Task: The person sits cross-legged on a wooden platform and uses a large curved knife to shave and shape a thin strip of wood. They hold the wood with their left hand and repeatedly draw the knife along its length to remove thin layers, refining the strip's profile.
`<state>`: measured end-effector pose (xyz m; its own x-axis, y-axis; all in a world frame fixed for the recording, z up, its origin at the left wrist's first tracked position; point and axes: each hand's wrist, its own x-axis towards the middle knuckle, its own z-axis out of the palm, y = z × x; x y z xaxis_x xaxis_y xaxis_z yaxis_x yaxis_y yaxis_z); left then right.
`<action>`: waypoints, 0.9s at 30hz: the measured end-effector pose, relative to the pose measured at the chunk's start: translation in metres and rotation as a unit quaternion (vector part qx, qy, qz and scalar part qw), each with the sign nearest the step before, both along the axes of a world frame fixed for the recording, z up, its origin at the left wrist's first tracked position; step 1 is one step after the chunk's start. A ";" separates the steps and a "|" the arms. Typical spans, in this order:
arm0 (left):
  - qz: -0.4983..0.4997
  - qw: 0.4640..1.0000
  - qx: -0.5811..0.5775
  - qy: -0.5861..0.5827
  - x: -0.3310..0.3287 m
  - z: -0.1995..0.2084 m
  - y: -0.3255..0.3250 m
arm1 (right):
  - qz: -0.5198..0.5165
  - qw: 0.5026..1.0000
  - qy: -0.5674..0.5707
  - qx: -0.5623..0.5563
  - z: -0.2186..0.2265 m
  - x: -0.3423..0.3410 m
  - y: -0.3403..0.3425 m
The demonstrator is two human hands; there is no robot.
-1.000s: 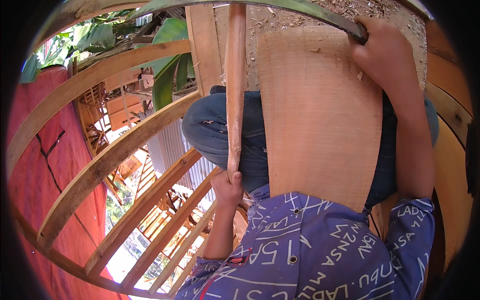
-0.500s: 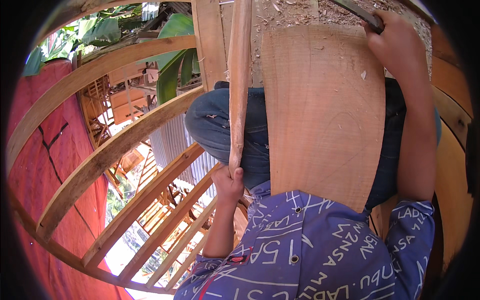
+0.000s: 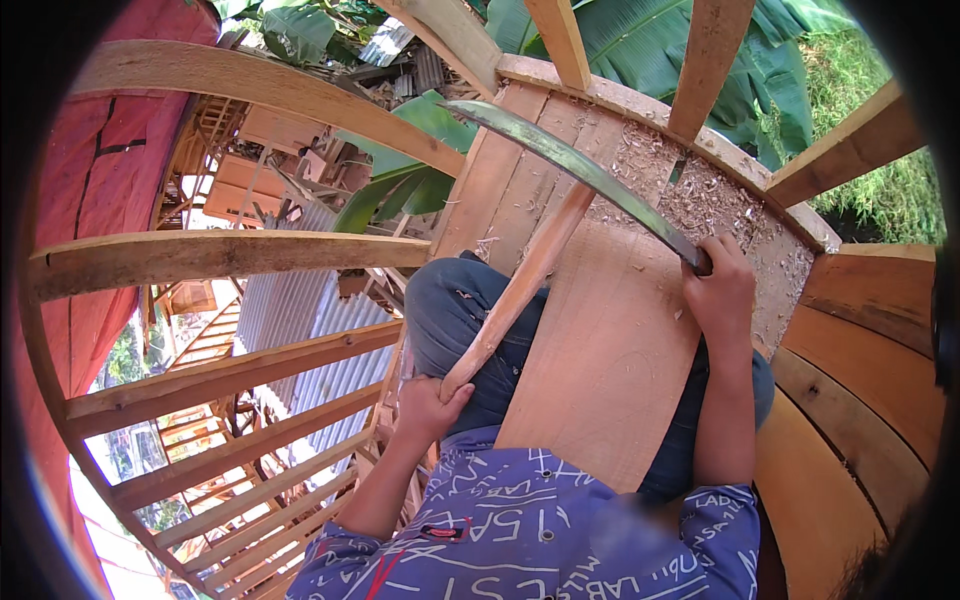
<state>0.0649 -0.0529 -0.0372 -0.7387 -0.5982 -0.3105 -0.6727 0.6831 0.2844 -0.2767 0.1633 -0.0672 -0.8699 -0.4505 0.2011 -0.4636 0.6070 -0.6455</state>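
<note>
Clearly, the left grip [image 3: 433,407] is clamped around the near end of the stick [image 3: 521,288]. Right of it, the board [image 3: 610,350] lies over the jeans [image 3: 447,312]. Farther off, the right grip [image 3: 718,280] is clamped on the dark end of the blade [image 3: 592,171], which arcs leftward. Shavings [image 3: 725,205] lie beyond the right grip.

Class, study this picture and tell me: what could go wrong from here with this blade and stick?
The curved blade might slip along the wooden stick toward the bare left hand gripping its near end.

The board leaves the left knee uncovered, so a stray stroke could reach it.

The right hand is also bare; a slipping grip could perhaps injure it.
</note>
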 end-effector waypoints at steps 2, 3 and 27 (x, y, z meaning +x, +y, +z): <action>-0.003 1.000 -0.028 0.007 0.005 -0.010 0.001 | 0.011 1.000 0.027 -0.010 -0.009 0.000 0.000; -0.012 0.999 -0.029 0.027 0.005 -0.013 0.002 | 0.016 0.999 0.039 -0.014 -0.012 -0.002 0.002; -0.117 0.980 0.099 0.129 0.029 -0.024 -0.033 | 0.041 0.894 -0.398 -0.202 0.072 0.079 0.025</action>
<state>0.0937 -0.0858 -0.0609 -0.9178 -0.3499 -0.1875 -0.3920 0.7241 0.5675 -0.1981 0.1886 0.0049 -0.7770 -0.5502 -0.3058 0.2075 0.2347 -0.9497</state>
